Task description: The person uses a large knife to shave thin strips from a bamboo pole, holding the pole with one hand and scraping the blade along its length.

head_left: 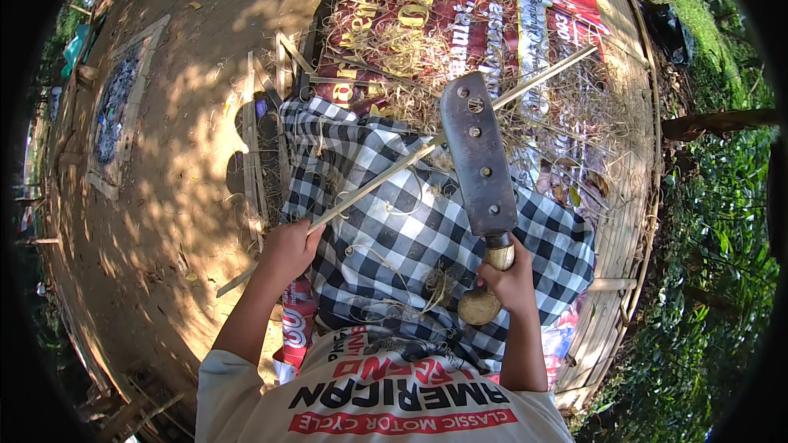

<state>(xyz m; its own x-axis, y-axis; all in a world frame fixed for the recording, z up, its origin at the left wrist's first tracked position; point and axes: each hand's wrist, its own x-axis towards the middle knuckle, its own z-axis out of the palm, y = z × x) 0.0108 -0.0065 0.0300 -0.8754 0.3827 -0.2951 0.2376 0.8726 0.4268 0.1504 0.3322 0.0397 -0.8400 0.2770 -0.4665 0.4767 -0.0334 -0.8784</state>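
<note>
My left hand [289,248] is closed round a long, thin bamboo strip [373,184], which slants from lower left up to the far right. In my right hand [510,277] is the wooden handle of a broad cleaver-like knife [478,160], its dark blade pierced by several holes and pointing away from me. The blade lies over the strip in this view; whether they touch I cannot tell. Under both, a black and white checked cloth [386,238] covers my lap, with a few curled shavings on it.
A red printed banner [386,49] strewn with curly shavings [419,86] spreads ahead over a slatted bamboo platform [611,238]. Several strips [251,148] lean at the left, by a dirt ground [197,115]. A framed ash pit [119,107] lies farther left; green plants [706,230] grow at right.
</note>
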